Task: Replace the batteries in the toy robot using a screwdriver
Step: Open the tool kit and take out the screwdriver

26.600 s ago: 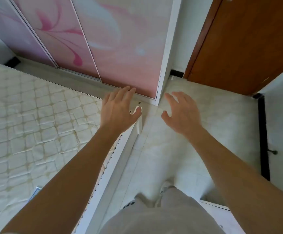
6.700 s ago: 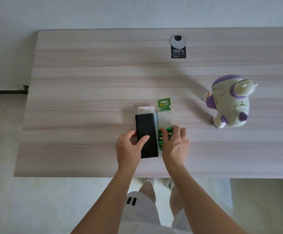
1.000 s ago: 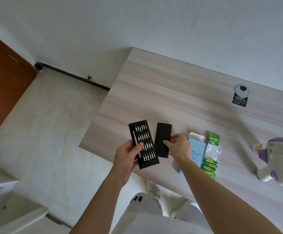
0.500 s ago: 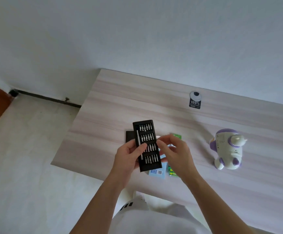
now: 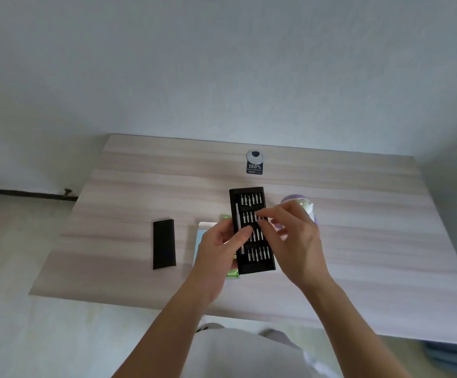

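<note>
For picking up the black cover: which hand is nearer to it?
Left. The left hand is right of the black cover, apart; the right hand is farther right, at the bit tray.

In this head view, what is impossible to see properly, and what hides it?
Head view only:
1. Toy robot: mostly behind the right hand; only its purple top shows.
2. Battery pack: green edges only, behind the left hand and the bit tray.
3. Bit tips in the tray: too small to tell types.
4. Whether the right hand pinches a bit: too small.

Left hand [image 5: 219, 252] grips bit tray [image 5: 257, 243]; right hand [image 5: 294, 238] at bits [image 5: 251, 199].
</note>
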Available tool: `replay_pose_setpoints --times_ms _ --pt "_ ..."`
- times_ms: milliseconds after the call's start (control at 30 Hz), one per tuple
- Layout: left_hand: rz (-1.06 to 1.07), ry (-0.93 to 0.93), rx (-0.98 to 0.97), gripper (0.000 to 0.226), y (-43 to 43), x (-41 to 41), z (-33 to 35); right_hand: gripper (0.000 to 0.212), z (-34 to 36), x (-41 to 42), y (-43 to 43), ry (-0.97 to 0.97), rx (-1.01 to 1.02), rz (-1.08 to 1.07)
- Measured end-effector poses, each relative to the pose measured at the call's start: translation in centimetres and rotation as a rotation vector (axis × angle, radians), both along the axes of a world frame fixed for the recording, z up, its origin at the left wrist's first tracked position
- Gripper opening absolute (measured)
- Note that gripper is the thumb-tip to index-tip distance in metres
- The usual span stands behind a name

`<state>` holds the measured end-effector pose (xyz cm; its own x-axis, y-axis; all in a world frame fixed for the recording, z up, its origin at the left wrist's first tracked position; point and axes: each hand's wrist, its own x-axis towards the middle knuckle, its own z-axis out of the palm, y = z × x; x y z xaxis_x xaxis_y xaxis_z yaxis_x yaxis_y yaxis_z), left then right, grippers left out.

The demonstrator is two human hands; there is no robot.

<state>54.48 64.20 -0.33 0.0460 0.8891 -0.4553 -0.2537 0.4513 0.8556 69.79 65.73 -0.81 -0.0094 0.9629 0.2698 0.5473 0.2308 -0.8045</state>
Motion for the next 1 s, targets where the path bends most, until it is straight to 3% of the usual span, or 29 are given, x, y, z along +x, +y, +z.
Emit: replay_pose_setpoints --times_ms 200,1000 --pt "-0.022 -0.001 0.003 0.02 -0.7 1.9 0.2 0.015 0.1 1.8 -0.5 -0.053 0.095 0.008" --pt "-0.049 0.004 -0.007 0.017 -1.6 1.4 -0.1 0.012 -0.4 2.1 -1.3 -0.107 0.097 0.046"
